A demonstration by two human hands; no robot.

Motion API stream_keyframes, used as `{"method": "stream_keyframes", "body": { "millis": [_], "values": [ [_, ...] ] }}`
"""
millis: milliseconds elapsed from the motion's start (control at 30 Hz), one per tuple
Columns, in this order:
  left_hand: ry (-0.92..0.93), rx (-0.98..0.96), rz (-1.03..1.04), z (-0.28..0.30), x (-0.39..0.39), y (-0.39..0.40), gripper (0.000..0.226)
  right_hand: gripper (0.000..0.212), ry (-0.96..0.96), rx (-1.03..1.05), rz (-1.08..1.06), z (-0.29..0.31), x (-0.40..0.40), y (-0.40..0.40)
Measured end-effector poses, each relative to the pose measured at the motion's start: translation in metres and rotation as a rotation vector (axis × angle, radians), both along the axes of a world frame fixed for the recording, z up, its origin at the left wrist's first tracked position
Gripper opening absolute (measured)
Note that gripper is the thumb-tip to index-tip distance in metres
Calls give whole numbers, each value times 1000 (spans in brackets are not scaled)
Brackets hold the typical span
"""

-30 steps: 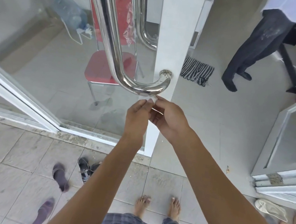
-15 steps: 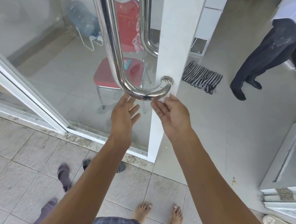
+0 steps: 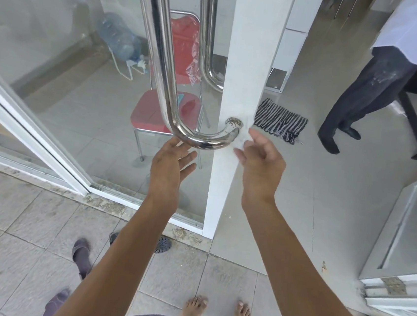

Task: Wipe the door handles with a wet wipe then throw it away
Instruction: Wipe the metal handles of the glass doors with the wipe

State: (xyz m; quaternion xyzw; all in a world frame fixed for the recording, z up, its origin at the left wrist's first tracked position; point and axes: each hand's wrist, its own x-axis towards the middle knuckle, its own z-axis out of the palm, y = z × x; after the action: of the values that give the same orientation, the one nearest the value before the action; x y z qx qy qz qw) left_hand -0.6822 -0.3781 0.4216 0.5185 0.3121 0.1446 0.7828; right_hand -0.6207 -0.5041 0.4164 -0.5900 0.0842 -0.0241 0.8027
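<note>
The door handle (image 3: 199, 141) curves into the door frame (image 3: 251, 59), with the glass pane (image 3: 69, 79) to its left. Behind the glass stands a chair (image 3: 155, 116), a water bottle (image 3: 119, 38) left of it. Right of the frame, a mat (image 3: 279, 120) lies on the floor (image 3: 314, 194), a standing person (image 3: 364, 84) beyond. Both hands, left (image 3: 169, 164) and right (image 3: 262, 163), hang just below the handle's bend.

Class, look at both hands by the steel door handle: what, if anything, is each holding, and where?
Left hand: open, holding nothing. Right hand: possibly the white wet wipe at its fingertips; cannot be told.
</note>
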Motion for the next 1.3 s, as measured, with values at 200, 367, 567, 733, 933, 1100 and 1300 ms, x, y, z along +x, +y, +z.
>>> {"method": "stream_keyframes", "body": {
  "millis": [200, 367, 567, 733, 933, 1100, 1300],
  "values": [
    [-24, -22, 17, 2, -5, 1, 32, 38, -769, -934, 150, 7, 16, 1],
    [-13, -11, 65, 3, -7, 8, 29, 41, -949, -1226, 158, 6, 18, 5],
    [56, 4, 48, -5, -9, 0, 18, 42, -821, -1115, 434, 20, 9, 26],
    [174, 133, -194, -12, -7, -14, 20, 30, -572, -598, 409, 24, 17, -9],
    [194, 166, -314, -9, 11, -66, 23, 23, -366, -461, 360, 14, 42, -73],
    [164, 189, -323, -4, 33, -109, 25, 21, -268, -368, 400, 5, 60, -112],
    [117, 206, -260, -2, 70, -142, 22, 21, -261, -362, 434, -5, 89, -137]
  ]
}}
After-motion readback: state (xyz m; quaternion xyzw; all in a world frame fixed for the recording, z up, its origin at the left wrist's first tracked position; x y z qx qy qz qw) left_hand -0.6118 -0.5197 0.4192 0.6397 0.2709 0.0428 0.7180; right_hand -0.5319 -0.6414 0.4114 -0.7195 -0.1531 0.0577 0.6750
